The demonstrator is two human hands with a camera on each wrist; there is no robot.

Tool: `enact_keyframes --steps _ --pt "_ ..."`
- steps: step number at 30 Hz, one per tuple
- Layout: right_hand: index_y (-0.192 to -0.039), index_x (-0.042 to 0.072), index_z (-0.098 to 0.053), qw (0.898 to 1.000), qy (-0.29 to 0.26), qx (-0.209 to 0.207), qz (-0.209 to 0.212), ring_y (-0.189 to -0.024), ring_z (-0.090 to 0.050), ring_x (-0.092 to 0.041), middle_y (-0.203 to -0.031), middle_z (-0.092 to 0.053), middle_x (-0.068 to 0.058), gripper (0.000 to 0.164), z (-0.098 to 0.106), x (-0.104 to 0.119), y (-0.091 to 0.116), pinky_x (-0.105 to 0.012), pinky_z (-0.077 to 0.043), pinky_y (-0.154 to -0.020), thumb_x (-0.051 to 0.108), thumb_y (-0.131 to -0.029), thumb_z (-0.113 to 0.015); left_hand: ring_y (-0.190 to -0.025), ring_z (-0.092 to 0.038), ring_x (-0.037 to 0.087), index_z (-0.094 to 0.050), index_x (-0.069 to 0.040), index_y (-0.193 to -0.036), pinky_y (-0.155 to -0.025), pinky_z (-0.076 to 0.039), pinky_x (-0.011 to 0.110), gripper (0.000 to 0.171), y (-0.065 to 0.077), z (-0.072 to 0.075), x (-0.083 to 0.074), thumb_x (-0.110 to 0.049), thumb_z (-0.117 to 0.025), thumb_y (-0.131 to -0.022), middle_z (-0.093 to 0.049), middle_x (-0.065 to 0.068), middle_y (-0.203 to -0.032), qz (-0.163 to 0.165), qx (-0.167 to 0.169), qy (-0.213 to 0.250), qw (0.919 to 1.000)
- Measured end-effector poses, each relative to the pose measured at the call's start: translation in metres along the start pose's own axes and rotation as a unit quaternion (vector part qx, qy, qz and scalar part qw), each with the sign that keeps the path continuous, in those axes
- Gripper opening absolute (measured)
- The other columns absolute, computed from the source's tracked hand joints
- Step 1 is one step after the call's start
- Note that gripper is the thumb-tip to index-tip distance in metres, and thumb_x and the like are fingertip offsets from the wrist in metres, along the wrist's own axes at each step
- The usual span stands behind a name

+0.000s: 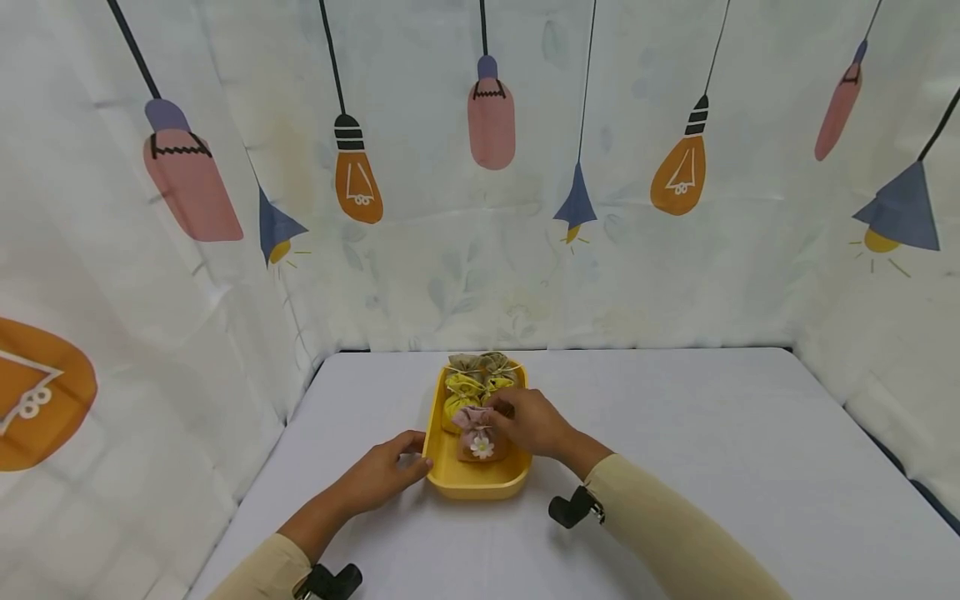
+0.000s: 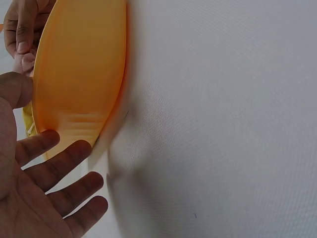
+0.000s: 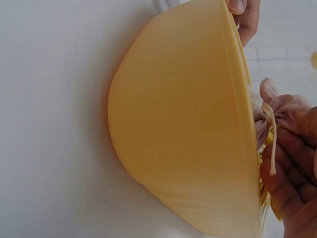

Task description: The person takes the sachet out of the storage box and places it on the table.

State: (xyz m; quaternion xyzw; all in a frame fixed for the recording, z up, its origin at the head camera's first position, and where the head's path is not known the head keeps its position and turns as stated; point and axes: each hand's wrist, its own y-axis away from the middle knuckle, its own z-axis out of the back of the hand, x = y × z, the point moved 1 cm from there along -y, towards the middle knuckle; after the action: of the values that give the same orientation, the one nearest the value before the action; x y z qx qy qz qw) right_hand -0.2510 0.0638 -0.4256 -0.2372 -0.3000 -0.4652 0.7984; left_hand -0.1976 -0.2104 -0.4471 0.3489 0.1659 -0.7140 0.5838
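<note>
A yellow plastic tray (image 1: 480, 490) stands on the white table with several small drawstring pouches in it. Nearest its front is a pink pouch (image 1: 472, 442) with a white flower on its face. My right hand (image 1: 531, 422) pinches the gathered top of this pouch, whose pale cord (image 3: 273, 144) hangs by the fingers. Behind it sit yellow pouches (image 1: 459, 400), and beige pouches (image 1: 467, 363) fill the far end. My left hand (image 1: 386, 473) touches the tray's left side, thumb (image 2: 17, 89) at the rim and the other fingers extended and spread.
White cloth walls with printed lamps enclose the table (image 1: 675, 467) at the back and sides. Dark wrist cameras are strapped at both sleeves, the right one (image 1: 573, 507) close over the table beside the tray.
</note>
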Motion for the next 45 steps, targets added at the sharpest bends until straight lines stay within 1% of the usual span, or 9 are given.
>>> enact_keyframes --steps 6,10,20,26,36,45 --pt "-0.108 0.019 -0.072 1.000 -0.019 -0.002 -0.008 -0.084 -0.062 -0.009 -0.094 -0.067 0.011 0.014 0.004 0.003 0.002 -0.026 -0.055 -0.071 0.031 -0.102 -0.066 -0.135 -0.050 0.033 -0.057 -0.020 -0.141 -0.110 -0.036 0.063 0.049 0.000 0.000 0.000 -0.045 -0.067 -0.099 -0.064 -0.001 -0.134 0.000 -0.001 -0.002 1.0000" --pt "-0.108 0.019 -0.072 1.000 -0.015 -0.005 -0.012 -0.086 -0.062 -0.009 -0.095 -0.067 0.011 0.015 0.009 0.007 0.004 -0.027 -0.055 -0.074 0.033 -0.102 -0.067 -0.135 -0.050 0.033 -0.057 -0.020 -0.140 -0.110 -0.036 0.063 0.049 0.000 0.000 -0.001 -0.044 -0.067 -0.099 -0.064 -0.001 -0.134 -0.002 -0.002 -0.002 1.0000" --pt "-0.107 0.020 -0.073 1.000 -0.012 -0.021 0.003 -0.089 -0.063 -0.011 -0.094 -0.067 0.011 0.014 0.024 0.016 0.006 -0.028 -0.056 -0.077 0.031 -0.101 -0.068 -0.134 -0.051 0.032 -0.057 -0.019 -0.141 -0.109 -0.037 0.063 0.049 0.000 0.001 0.000 -0.044 -0.067 -0.099 -0.064 -0.001 -0.134 -0.003 -0.002 0.002 1.0000" --pt "-0.104 0.021 -0.072 0.999 -0.011 -0.041 0.018 -0.089 -0.063 -0.010 -0.092 -0.067 0.013 0.010 0.034 0.017 0.008 -0.031 -0.056 -0.079 0.030 -0.101 -0.069 -0.134 -0.051 0.032 -0.058 -0.019 -0.140 -0.109 -0.037 0.063 0.049 0.001 0.000 -0.002 -0.043 -0.068 -0.099 -0.064 -0.001 -0.134 0.000 -0.002 0.006 1.0000" --pt "-0.105 0.022 -0.073 0.997 -0.011 -0.068 0.029 -0.087 -0.065 -0.006 -0.092 -0.068 0.014 0.010 0.046 0.017 0.012 -0.032 -0.056 -0.078 0.029 -0.099 -0.071 -0.133 -0.052 0.031 -0.058 -0.020 -0.140 -0.108 -0.039 0.061 0.049 0.000 0.000 0.001 -0.044 -0.067 -0.099 -0.064 -0.001 -0.134 0.004 -0.005 -0.001 1.0000" --pt "-0.106 0.021 -0.074 0.995 -0.003 -0.093 0.035 -0.087 -0.066 -0.006 -0.092 -0.070 0.014 0.011 0.061 0.018 0.017 -0.036 -0.057 -0.079 0.028 -0.098 -0.072 -0.133 -0.052 0.032 -0.058 -0.019 -0.140 -0.108 -0.039 0.062 0.048 0.000 -0.002 0.000 -0.044 -0.067 -0.099 -0.064 0.000 -0.133 0.005 -0.005 -0.001 1.0000"
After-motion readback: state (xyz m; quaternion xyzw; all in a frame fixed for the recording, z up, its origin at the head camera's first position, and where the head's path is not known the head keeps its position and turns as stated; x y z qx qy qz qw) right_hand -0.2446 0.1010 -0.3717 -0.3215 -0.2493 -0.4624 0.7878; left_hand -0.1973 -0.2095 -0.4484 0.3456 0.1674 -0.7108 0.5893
